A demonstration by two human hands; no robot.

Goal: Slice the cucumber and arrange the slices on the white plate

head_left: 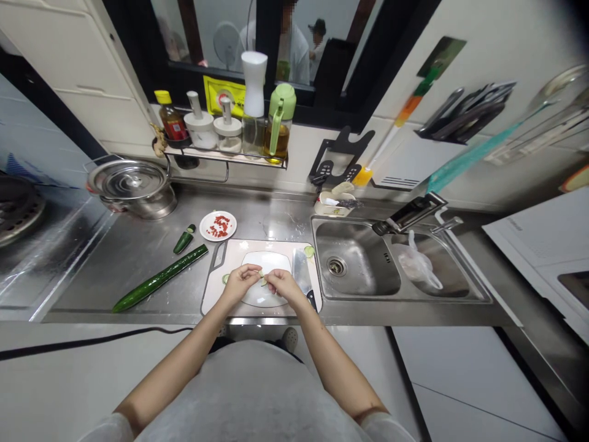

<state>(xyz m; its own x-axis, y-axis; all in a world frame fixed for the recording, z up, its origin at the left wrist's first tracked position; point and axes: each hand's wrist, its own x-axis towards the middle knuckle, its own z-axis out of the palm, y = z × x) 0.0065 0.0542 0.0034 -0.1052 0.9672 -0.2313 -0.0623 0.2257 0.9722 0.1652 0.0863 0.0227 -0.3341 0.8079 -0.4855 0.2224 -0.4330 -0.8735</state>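
My left hand [242,282] and my right hand [282,285] meet fingertip to fingertip, both closed in a pinch on a small pale green cucumber slice [262,277]. They are above a white plate [257,299], which rests on a pale cutting board [215,299]. By my left hand a cucumber slice [225,279] lies on the board. To the right is a knife [302,267] with a black handle, and another cucumber slice [309,251] sits near its tip. A long cut cucumber [161,279] and a short cucumber end [184,240] lie left of the board.
Behind the board stands a small white dish [205,235] of red pieces. A lidded steel pot [154,202] is at the back left. The steel sink [363,276] is on the right, a plastic bag [418,267] in its second basin. Above runs a condiment rack [225,157].
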